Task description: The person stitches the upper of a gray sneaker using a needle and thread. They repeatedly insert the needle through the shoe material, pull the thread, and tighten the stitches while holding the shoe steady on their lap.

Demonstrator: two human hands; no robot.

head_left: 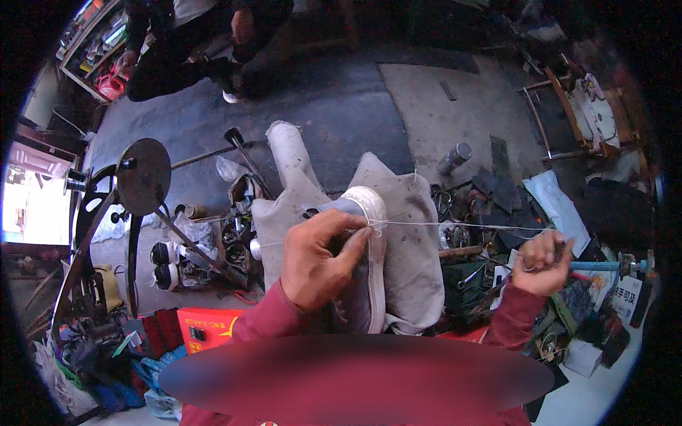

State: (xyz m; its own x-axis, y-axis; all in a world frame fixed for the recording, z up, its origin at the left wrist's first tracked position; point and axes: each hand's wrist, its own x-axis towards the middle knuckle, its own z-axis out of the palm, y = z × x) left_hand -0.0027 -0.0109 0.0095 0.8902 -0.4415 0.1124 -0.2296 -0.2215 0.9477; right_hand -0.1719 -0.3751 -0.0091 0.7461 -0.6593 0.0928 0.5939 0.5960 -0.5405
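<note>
A grey shoe with a white rubber sole [378, 280] lies across my lap on a grey cloth [415, 263], its toe pointing away from me. My left hand [320, 252] is closed over it, thumb and forefinger pinching white thread at the sole's edge near the toe. From there the thread [462, 225] runs taut to the right. Its far end goes into my right hand [541, 264], which is closed in a fist around it. A short piece of thread also shows left of my left hand. The shoe's heel end is partly hidden by my left hand and sleeve.
At left stands a black metal machine with a round disc [143, 176]. Small shoes [165, 266] and scattered tools lie beside it. A dark metal cylinder [455, 157] and a white plastic bag [558, 209] are at right. Another person [206, 50] sits at the far left.
</note>
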